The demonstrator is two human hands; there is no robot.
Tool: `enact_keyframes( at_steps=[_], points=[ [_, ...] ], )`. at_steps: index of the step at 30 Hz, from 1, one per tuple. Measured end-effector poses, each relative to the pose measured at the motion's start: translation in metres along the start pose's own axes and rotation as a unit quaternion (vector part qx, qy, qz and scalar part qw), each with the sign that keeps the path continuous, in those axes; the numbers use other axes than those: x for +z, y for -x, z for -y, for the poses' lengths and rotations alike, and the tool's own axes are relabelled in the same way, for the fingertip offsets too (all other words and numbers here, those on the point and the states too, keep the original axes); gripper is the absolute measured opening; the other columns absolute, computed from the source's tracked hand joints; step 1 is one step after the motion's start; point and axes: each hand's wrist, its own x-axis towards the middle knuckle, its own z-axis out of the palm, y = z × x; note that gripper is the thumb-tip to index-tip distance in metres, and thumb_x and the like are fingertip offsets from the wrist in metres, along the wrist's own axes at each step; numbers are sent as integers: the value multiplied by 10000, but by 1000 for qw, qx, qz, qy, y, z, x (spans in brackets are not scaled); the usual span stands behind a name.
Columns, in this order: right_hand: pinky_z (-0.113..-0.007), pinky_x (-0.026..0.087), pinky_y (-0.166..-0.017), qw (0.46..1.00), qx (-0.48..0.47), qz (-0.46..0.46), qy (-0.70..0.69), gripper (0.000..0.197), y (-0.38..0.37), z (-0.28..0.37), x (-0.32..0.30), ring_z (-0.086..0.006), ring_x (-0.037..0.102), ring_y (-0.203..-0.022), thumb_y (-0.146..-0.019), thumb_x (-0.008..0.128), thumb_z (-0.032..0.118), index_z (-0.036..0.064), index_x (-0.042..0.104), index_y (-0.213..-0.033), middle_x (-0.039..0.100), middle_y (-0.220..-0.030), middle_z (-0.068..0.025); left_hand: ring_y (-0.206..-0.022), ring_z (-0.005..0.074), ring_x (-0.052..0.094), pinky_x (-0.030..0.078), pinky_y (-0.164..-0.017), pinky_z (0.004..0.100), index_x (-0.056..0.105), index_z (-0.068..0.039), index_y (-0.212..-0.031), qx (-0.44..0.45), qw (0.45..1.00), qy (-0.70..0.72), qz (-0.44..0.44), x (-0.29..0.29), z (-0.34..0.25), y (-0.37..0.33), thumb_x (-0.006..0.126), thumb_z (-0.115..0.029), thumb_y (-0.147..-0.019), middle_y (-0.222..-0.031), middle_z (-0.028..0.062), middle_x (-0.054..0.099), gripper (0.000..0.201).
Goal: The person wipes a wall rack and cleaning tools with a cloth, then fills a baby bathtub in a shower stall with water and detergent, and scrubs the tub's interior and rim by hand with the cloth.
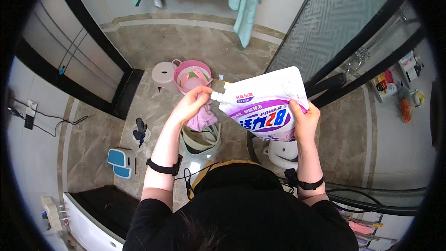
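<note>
"What is held above the tiled floor (160, 109), where a pale bucket (211, 147) is set?"
"A white-and-purple pouch (260, 100), clamped at its right edge by the right hand (304, 122); the left hand (190, 104) is placed at its spout (217, 96), its hold impossible to tell."

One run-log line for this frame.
left hand: at small white spout | right hand: gripping white-and-purple plastic pouch | spout: pointing left | beneath left hand: crumpled lilac cloth
</note>
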Motion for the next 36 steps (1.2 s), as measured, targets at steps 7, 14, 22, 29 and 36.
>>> enact_keyframes(
  at_steps=[7, 14, 22, 29, 36],
  points=[
    [-230, 464, -640, 999, 6, 29, -38, 194, -1, -8, 33, -95, 589, -688, -795, 685, 117, -43, 666, -904, 662, -784, -60, -892, 99, 536, 430, -790, 240, 553, -28, -1048, -83, 985, -149, -6, -28, 1, 22, 549, -262, -893, -988, 38, 592, 281],
    [-220, 462, -631, 995, -11, 93, 17, 203, 5, 0, 60, -84, 585, -680, -795, 688, 130, -38, 667, -908, 659, -766, -48, -791, 80, 508, 411, -778, 235, 614, 4, -880, -97, 992, 68, -48, -35, -20, 40, 472, -322, -935, -795, -8, 587, 360],
    [-225, 465, -610, 990, 53, 129, 10, 215, -1, -24, 67, -91, 589, -659, -808, 676, 149, -49, 660, -892, 659, -761, -58, -789, 102, 598, 473, -705, 252, 630, -18, -993, 43, 995, -93, -7, -44, -5, 56, 664, -94, -793, -898, 27, 654, 217],
    [-248, 466, -585, 972, 50, 201, 107, 266, -17, -73, 97, -83, 591, -645, -823, 654, 217, -47, 668, -854, 661, -714, -50, -860, 195, 637, 487, -761, 308, 580, -74, -1168, 82, 939, -254, -215, -53, 36, 74, 743, -147, -687, -968, 81, 657, 513],
    [-356, 471, -600, 913, -64, 247, 317, 337, -68, -143, 184, -260, 643, -632, -787, 640, 372, 41, 692, -825, 643, -691, -157, -848, 173, 624, 490, -758, 293, 530, -50, -1223, -85, 943, -170, -273, -88, 86, 116, 752, -174, -711, -941, 107, 649, 572]
  ],
)
